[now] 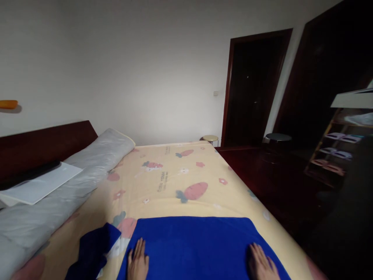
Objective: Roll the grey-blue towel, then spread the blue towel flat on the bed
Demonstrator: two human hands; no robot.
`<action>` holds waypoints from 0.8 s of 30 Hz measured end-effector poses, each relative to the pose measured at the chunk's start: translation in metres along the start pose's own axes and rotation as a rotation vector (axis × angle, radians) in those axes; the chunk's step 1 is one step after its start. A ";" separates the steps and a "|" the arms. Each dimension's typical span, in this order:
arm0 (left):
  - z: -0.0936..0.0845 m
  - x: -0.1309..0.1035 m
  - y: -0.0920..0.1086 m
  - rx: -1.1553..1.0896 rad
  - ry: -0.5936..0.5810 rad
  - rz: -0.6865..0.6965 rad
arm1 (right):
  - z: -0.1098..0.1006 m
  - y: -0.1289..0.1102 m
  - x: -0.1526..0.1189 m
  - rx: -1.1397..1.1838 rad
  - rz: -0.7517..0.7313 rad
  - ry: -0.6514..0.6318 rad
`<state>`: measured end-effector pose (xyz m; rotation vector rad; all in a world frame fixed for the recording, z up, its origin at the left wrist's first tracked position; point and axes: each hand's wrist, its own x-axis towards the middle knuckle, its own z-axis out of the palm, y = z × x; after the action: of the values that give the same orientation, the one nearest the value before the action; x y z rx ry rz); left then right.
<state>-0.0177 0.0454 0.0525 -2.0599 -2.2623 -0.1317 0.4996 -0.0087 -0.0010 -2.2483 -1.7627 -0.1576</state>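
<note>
A bright blue cloth point(198, 245) lies spread flat on the bed's yellow carrot-print sheet point(175, 175) at the near end. My left hand point(138, 262) rests palm down on the cloth's left edge, fingers extended. Near the cloth's right edge, my right hand point(261, 264) lies flat on it, fingers pointing away. Neither hand holds anything. A crumpled dark blue garment point(91, 252) lies just left of my left hand.
A long grey bolster point(72, 182) runs along the dark wooden headboard point(43, 144) on the left, with a white flat board point(37, 184) on it. Two round stools point(210, 138) point(278, 137) stand by a dark doorway point(253, 89). A shoe rack point(338, 147) stands at right.
</note>
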 end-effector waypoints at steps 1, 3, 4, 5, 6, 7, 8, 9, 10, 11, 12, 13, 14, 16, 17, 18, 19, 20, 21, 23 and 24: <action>0.000 0.002 0.023 -0.060 -0.012 0.067 | -0.002 -0.030 0.003 0.041 -0.042 -0.031; 0.005 0.004 0.074 -0.187 -0.058 0.192 | -0.003 -0.095 0.006 0.155 -0.184 -0.127; 0.011 0.003 0.099 -0.234 -0.089 0.226 | -0.001 -0.128 0.006 0.211 -0.250 -0.157; 0.018 0.003 0.123 -0.271 -0.120 0.248 | 0.002 -0.157 0.005 0.262 -0.323 -0.195; 0.025 0.002 0.142 -0.304 -0.151 0.274 | 0.005 -0.183 0.004 0.306 -0.410 -0.255; 0.031 0.002 0.158 -0.327 -0.183 0.295 | 0.008 -0.203 0.004 0.347 -0.482 -0.308; 0.036 0.002 0.167 -0.340 -0.204 0.311 | 0.010 -0.216 0.004 0.383 -0.524 -0.329; 0.038 0.003 0.171 -0.344 -0.215 0.323 | 0.011 -0.223 0.005 0.409 -0.564 -0.351; 0.038 0.006 0.170 -0.339 -0.213 0.323 | 0.010 -0.224 0.009 0.423 -0.583 -0.360; 0.036 0.009 0.163 -0.324 -0.199 0.305 | 0.008 -0.220 0.014 0.423 -0.580 -0.362; 0.031 0.013 0.153 -0.299 -0.178 0.271 | 0.004 -0.210 0.021 0.408 -0.553 -0.360; 0.025 0.018 0.139 -0.269 -0.155 0.227 | 0.000 -0.196 0.029 0.381 -0.506 -0.354; 0.019 0.024 0.123 -0.228 -0.137 0.168 | -0.004 -0.179 0.038 0.344 -0.438 -0.337; 0.009 0.036 0.089 -0.139 -0.110 0.049 | -0.010 -0.139 0.056 0.256 -0.292 -0.282; 0.006 0.042 0.072 -0.099 -0.105 0.012 | -0.011 -0.117 0.063 0.212 -0.233 -0.251; 0.005 0.047 0.056 -0.062 -0.104 -0.017 | -0.010 -0.094 0.070 0.167 -0.184 -0.226; 0.006 0.052 0.041 -0.029 -0.100 -0.050 | -0.008 -0.071 0.075 0.123 -0.137 -0.206; 0.008 0.056 0.028 0.003 -0.094 -0.082 | -0.005 -0.049 0.078 0.082 -0.091 -0.188; 0.011 0.059 0.016 0.033 -0.084 -0.111 | -0.002 -0.029 0.080 0.047 -0.055 -0.172; 0.019 0.063 -0.003 0.078 -0.051 -0.156 | 0.004 0.003 0.080 -0.004 0.001 -0.160; 0.022 0.064 -0.010 0.093 -0.033 -0.167 | 0.007 0.015 0.079 -0.020 0.020 -0.160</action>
<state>-0.0332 0.1104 0.0378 -1.8413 -2.4089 -0.0020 0.5329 0.0639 0.0104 -2.3501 -1.8242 0.0094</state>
